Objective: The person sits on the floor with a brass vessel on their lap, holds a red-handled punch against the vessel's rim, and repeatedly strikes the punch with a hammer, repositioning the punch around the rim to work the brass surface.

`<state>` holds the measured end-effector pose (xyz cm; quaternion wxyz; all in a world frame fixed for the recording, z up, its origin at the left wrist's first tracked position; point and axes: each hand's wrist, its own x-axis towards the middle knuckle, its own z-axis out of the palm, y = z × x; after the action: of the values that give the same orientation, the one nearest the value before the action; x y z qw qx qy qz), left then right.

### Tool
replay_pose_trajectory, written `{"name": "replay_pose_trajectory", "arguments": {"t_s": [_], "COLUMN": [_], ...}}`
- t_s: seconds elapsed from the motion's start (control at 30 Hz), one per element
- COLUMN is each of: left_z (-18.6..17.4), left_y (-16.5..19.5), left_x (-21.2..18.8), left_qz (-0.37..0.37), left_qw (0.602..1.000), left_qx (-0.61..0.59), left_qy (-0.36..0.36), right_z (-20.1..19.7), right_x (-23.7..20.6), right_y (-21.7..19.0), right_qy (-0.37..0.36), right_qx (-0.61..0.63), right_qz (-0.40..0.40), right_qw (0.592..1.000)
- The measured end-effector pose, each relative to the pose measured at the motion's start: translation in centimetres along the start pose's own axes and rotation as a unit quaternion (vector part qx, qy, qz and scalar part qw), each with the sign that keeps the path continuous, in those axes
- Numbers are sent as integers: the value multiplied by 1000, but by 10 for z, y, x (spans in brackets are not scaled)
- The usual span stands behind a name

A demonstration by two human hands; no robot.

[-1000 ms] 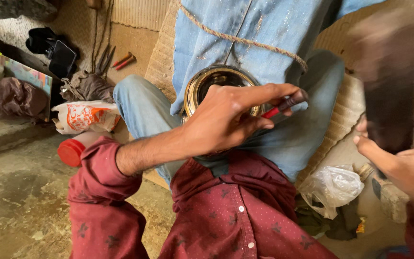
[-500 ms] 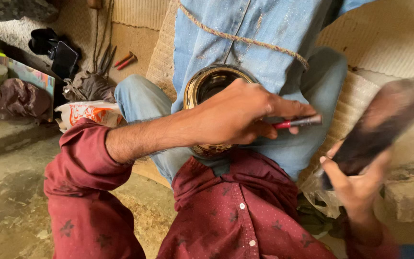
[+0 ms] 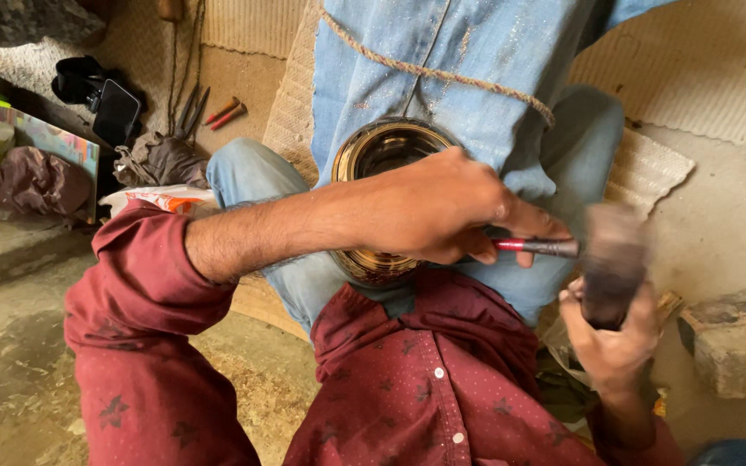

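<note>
My left hand [image 3: 442,211] is closed around a thin tool with a red handle and a metal shank [image 3: 535,248], held level and pointing right. It lies over a round brass bowl [image 3: 382,151] that rests in my lap on blue denim cloth [image 3: 477,60]. My right hand [image 3: 615,341] grips the handle of a dark hammer [image 3: 613,255], whose blurred head is right at the tool's end. My dark red shirt sleeve [image 3: 144,293] covers the left arm up to the forearm.
A rope [image 3: 442,76] crosses the denim. At the left lie a black phone [image 3: 114,112], a grey rag [image 3: 161,160], two red-handled tools [image 3: 224,112], plastic bags [image 3: 161,200] and a maroon cloth [image 3: 36,181]. A stone block [image 3: 740,341] sits at right on the concrete floor.
My right hand has swung the hammer in from the upper right down to the end of the tool. My left hand stays on the tool over the bowl, shifted slightly right.
</note>
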<state>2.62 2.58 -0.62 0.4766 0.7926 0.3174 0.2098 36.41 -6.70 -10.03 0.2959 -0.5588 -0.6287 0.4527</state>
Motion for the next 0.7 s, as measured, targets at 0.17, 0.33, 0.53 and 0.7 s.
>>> {"name": "replay_pose_trajectory", "arguments": {"t_s": [0.17,0.33,0.53,0.7], "left_z": [2,3,0,-6], "left_y": [-3,-7,-10,-9], "left_x": [7,13,14,10], "left_qz": [14,32,52,31], "left_qw": [998,994,984,982], "left_qx": [-15,-44,-79,-144], "left_qy": [-59,-93,-152,-121], "right_z": [17,24,23,20], "right_x": [-15,-25,-25,-14], "right_y": [19,28,22,28], "right_qy": [81,89,123,83], "right_qx": [59,67,140,-117], "right_qz": [-7,-60,-54,-199], "right_qw": [995,992,981,969]}}
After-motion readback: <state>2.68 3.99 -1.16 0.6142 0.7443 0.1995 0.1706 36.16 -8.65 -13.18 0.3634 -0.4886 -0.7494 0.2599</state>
